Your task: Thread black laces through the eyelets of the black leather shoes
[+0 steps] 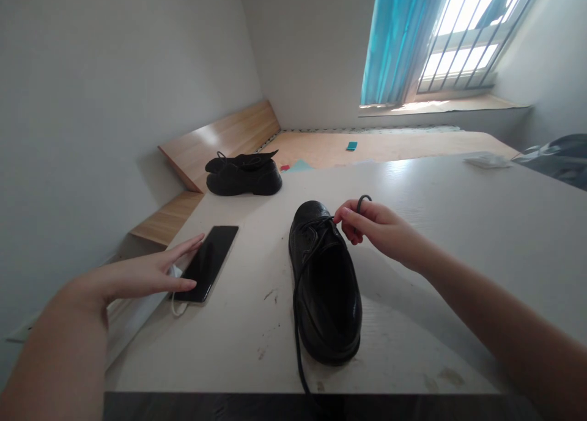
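A black lace-up shoe [308,311] stands on the white table, its toe pointing away from me. At its right side near the eyelets, my right hand [367,222] is closed, with thumb and forefinger pinching the black shoelace [325,219]. A dark loop [364,200] curls up over those fingers. The other length of lace runs down the shoe's left side and hangs past the front table edge. To the left, my left hand [172,271] is open, thumb and fingers spread over the left edge of a dark-screened phone [213,256]. A white cable is at the phone's lower end.
Another black shoe [245,179] rests at the table's far left, by a wooden board [224,134]. A clear plastic packet [488,160] lies at the far right. Behind the table is a wooden surface with a small teal item [351,146]. Grey wall borders the left.
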